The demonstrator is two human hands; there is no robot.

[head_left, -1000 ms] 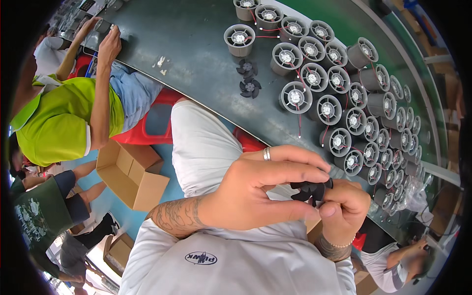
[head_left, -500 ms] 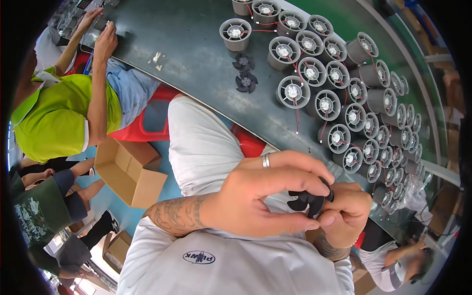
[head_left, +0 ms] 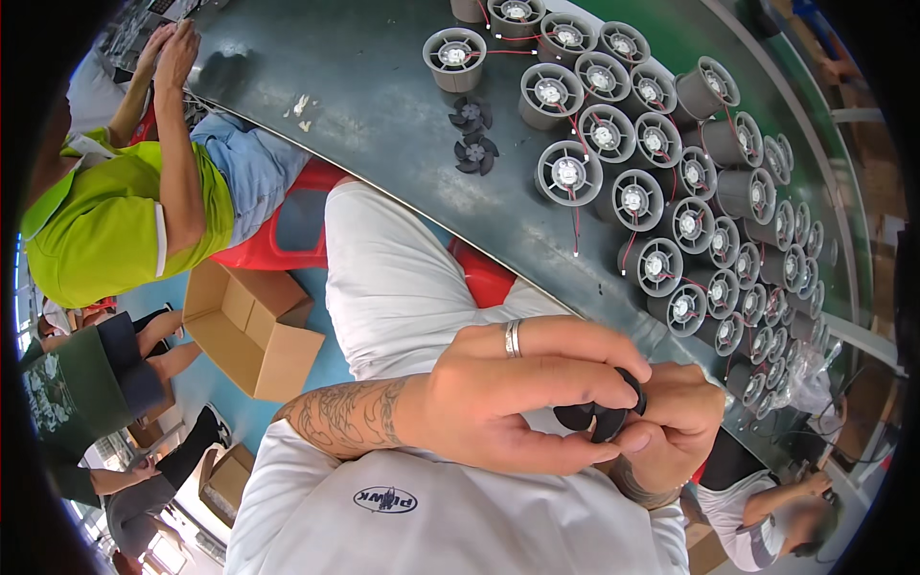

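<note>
The left hand [head_left: 522, 393] had its fingers pinched pretty narrow on a black fan wheel [head_left: 608, 425], held over the person's lap, just off the near edge of the desk [head_left: 355, 91]. Right hand [head_left: 676, 412] was curled up snug against that same wheel, but honestly couldn't tell if its fingers were gripping anything. Two loose black blades [head_left: 475, 153] lay between the near edge and a whole crowd of grey fan housings [head_left: 635, 199] packed along the far edge, red wires [head_left: 576, 230] dangling.
</note>
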